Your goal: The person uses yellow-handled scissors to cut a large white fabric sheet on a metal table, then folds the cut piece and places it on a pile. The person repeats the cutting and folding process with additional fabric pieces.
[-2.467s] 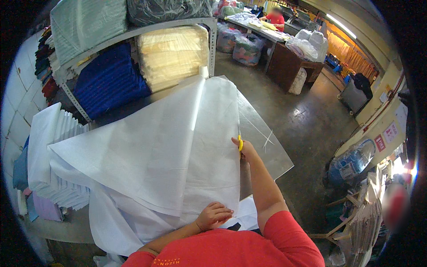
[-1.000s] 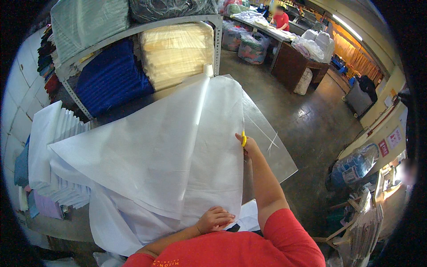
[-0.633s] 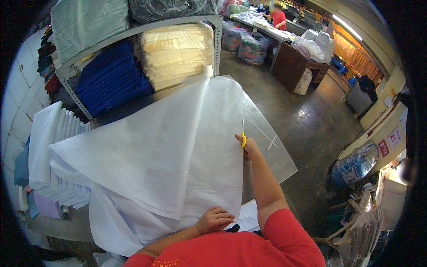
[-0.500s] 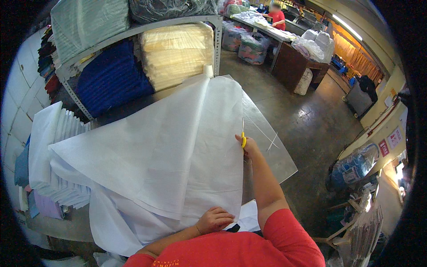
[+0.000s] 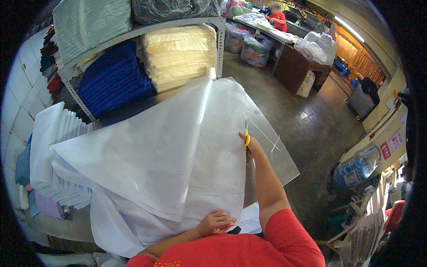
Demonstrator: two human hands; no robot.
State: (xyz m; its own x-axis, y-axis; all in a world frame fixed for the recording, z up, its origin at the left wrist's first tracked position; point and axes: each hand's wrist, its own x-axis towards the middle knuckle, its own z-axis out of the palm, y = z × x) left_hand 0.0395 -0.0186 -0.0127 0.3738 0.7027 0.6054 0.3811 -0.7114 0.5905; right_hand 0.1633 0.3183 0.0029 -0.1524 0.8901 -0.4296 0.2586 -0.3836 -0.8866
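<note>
A large white cloth (image 5: 147, 151) lies folded over the metal table, its long right edge running away from me. My right hand (image 5: 251, 146) grips yellow-handled scissors (image 5: 247, 140) at that edge, blades pointing away; whether they touch the cloth is hard to tell. At the near end of the cloth, my left hand (image 5: 217, 221) rests with fingers curled together on its edge. Thin white strips (image 5: 275, 144) lie on bare metal right of the scissors. Beneath the near right corner is another white piece (image 5: 250, 218), with a small black object (image 5: 234, 230) by my left hand.
A stack of folded white cloths (image 5: 46, 149) stands on the left. Behind the table, a metal shelf (image 5: 221, 46) carries navy (image 5: 115, 80) and cream (image 5: 180, 55) textile bundles. A white thread cone (image 5: 211, 72) stands beyond the cloth. Far off, a person in red (image 5: 278, 20) works.
The whole view has shifted slightly. My right hand stays at the cloth's right edge with the scissors, and my left hand's fingers look more curled. A red shape now shows at the far right.
</note>
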